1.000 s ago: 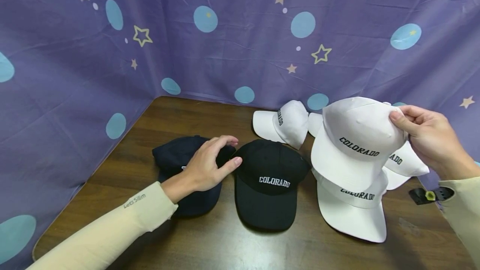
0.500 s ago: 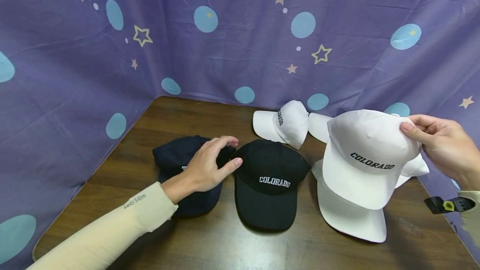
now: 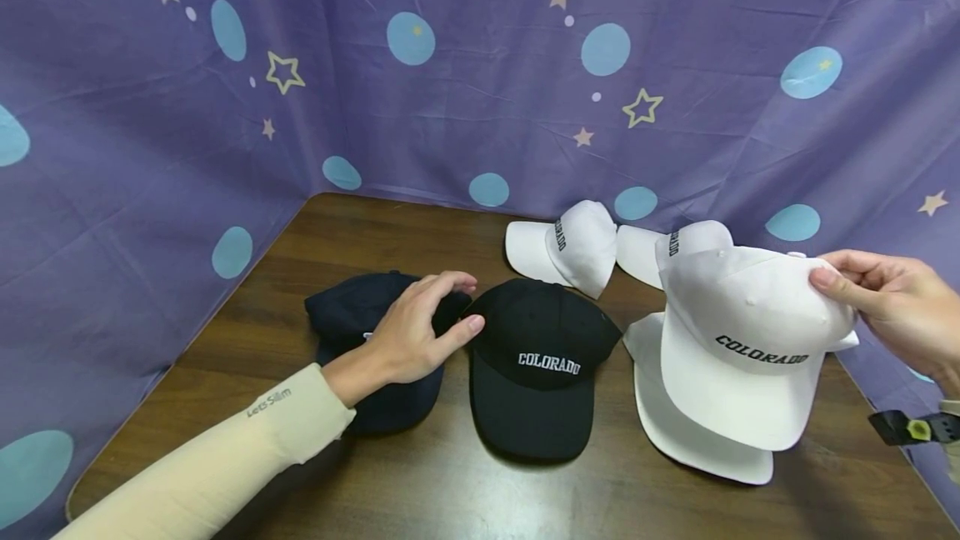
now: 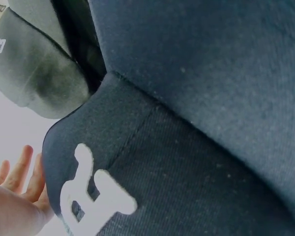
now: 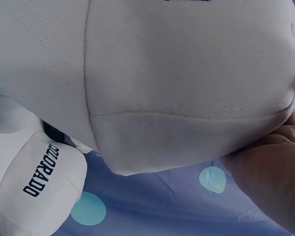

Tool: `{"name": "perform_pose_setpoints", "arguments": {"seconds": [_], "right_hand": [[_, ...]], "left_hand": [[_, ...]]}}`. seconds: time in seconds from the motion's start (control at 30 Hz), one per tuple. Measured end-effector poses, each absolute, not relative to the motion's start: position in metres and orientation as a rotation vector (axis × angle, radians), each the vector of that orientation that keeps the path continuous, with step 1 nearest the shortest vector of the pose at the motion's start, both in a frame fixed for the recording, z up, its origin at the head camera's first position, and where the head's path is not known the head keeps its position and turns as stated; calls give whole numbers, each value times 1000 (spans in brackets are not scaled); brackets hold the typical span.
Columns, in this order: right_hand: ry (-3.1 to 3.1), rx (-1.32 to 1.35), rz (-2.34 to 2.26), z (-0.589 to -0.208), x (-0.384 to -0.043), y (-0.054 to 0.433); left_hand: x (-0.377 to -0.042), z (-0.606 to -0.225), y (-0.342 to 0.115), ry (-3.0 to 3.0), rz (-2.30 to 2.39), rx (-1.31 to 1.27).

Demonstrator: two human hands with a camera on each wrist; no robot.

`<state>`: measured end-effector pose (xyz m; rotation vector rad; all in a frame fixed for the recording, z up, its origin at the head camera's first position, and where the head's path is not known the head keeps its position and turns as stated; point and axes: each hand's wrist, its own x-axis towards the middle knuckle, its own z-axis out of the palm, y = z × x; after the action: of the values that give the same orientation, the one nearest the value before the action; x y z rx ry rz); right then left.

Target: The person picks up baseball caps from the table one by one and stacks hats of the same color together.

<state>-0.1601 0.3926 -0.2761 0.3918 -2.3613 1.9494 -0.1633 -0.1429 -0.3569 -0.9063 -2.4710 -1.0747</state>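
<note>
My right hand pinches the crown of a white cap, its COLORADO lettering facing front, held tilted. It overlaps another white cap on the table, whose brim shows below and to the left. In the right wrist view the held white cap fills most of the picture, the right hand at its edge. Relaxed fingers of my left hand lie over a navy cap, the thumb toward a black COLORADO cap. White lettering shows on the navy cap in the left wrist view.
Two more white caps lie at the back, one left of the other. Part of a further white cap peeks out behind the held one. A purple curtain with stars surrounds the wooden table.
The right hand has moved right and down with the white cap, uncovering more of a white cap at the back. The left hand stays where it was.
</note>
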Motion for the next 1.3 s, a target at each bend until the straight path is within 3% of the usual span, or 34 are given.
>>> {"name": "perform_pose_setpoints", "arguments": {"seconds": [0.27,0.63,1.3], "right_hand": [[-2498,506,1855,-281,-157,397],[-2818,398,1530,-297,-157,396],[-2927,290,1448,-353,-171,391]], "left_hand": [[-163,-355,-142,-2466,-1071,-913],[-163,-356,-141,-2470,-1078,-916],[-162,-357,-139,-2469,-1080,-926]]}}
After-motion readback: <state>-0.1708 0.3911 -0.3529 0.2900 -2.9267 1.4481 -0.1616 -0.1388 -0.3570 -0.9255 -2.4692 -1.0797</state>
